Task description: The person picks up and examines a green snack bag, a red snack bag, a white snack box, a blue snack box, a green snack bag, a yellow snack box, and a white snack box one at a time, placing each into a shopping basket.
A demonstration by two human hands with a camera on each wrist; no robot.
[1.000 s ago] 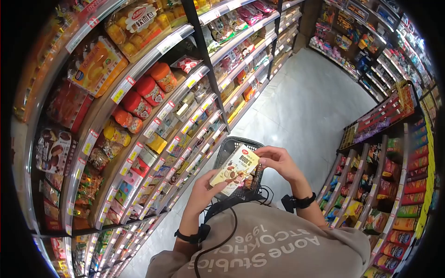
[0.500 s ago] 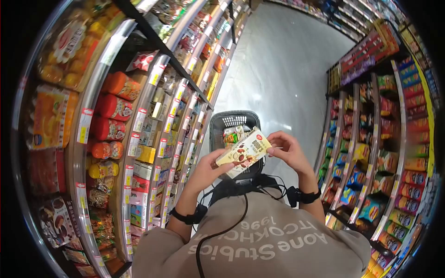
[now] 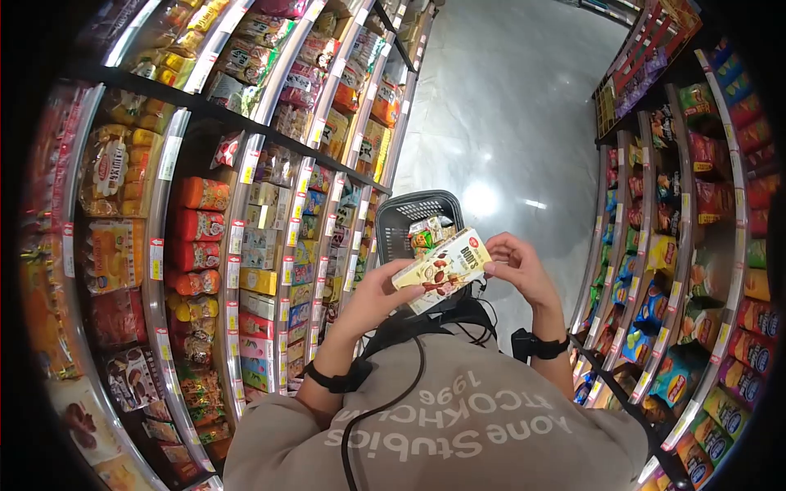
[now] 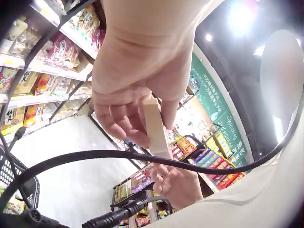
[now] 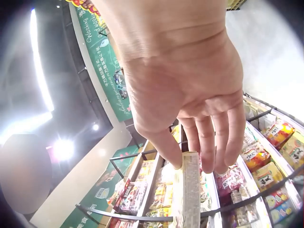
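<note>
Cream-coloured box [image 3: 446,268], printed with dark lettering and brown shapes, is held by both hands in front of a grey-brown shirt [image 3: 491,409]. By the left hand [image 3: 377,301] one end is gripped, the thumb being laid across the printed face and the fingers kept behind. At the opposite end the box is pinched by the right hand [image 3: 520,266]; whether every finger of that hand is in contact cannot be told.

From the head view, the near part and right edge of a black basket [image 3: 396,227] are partly covered by the tilted box. Inside the basket, packets [image 3: 424,237] are seen near its right edge, while the far left corner is left in sight. Black straps are worn on both wrists, and a black cable [image 3: 347,442] is draped over the shirt.

Along the left side, red jars [image 3: 198,250] are lined up at the front edge of a shelf; on the right, bright snack bags [image 3: 652,311] are stacked on racks above the grey floor [image 3: 508,123].
</note>
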